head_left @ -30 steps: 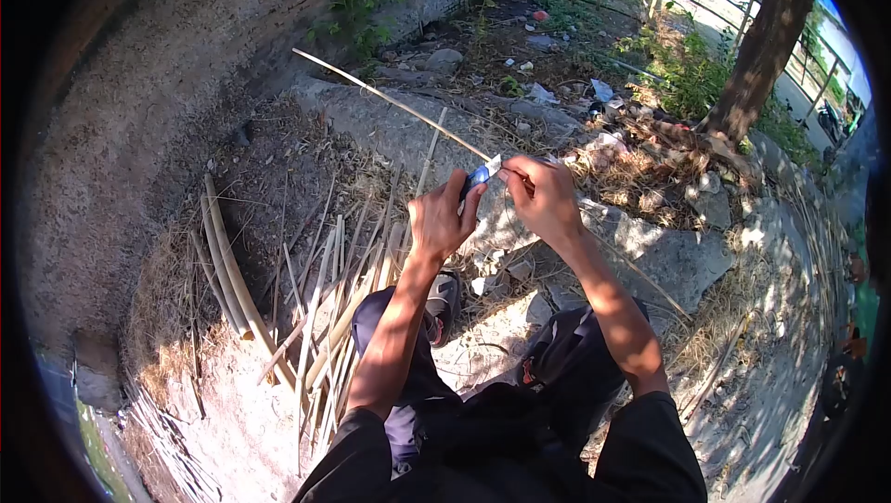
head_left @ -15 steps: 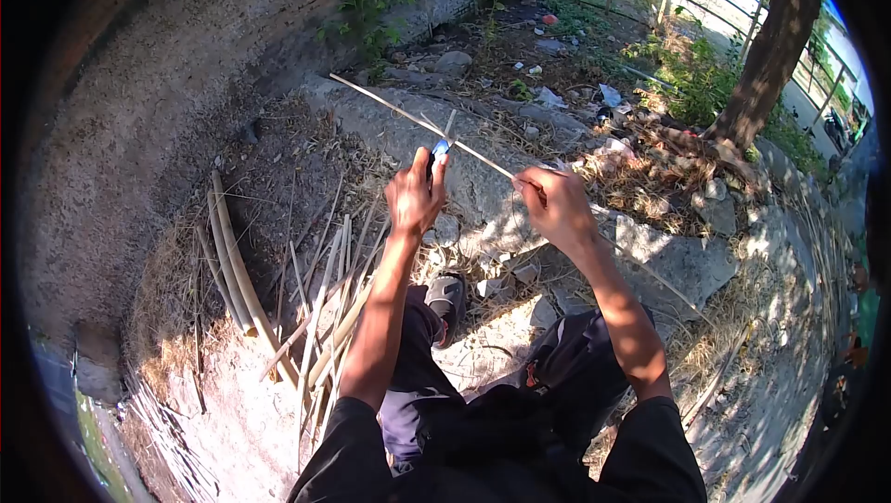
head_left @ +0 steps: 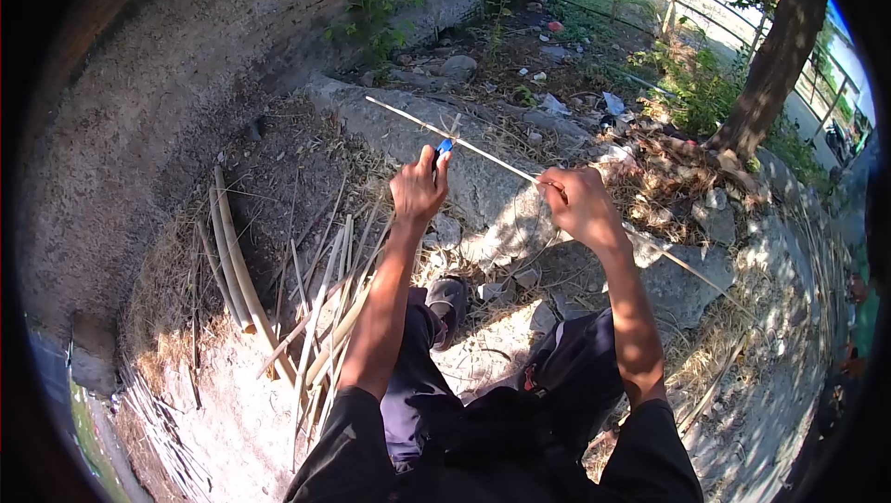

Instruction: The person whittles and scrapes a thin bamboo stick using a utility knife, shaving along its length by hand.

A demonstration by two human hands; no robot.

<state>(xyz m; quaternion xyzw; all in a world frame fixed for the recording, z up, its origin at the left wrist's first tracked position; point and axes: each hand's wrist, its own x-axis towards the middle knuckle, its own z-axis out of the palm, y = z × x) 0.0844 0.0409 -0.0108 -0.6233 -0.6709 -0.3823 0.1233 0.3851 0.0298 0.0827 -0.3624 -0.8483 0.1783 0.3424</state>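
In my left hand [head_left: 419, 189] is a blue-handled cutter knife [head_left: 444, 147], gripped with the thumb along it. Its blade end meets a thin pale bamboo strip [head_left: 492, 158], and a curl of shaving seems to stand up there. My right hand [head_left: 583, 208] pinches the same strip to the right of the knife. One end of the strip points up and left, past the knife. Its other end runs down and right behind my right wrist, over the stone slab.
Cut bamboo poles and strips [head_left: 325, 317] lie on the ground at my left. A long stone slab [head_left: 418, 127] crosses in front. A rough wall [head_left: 186, 132] rises at left, a tree trunk [head_left: 775, 58] at right. Dry grass and litter [head_left: 557, 106] lie beyond the slab.
My right hand has moved to the right, drawing the strip along past the knife. Less of the strip sticks out beyond the knife now. My left hand has stayed almost in place.
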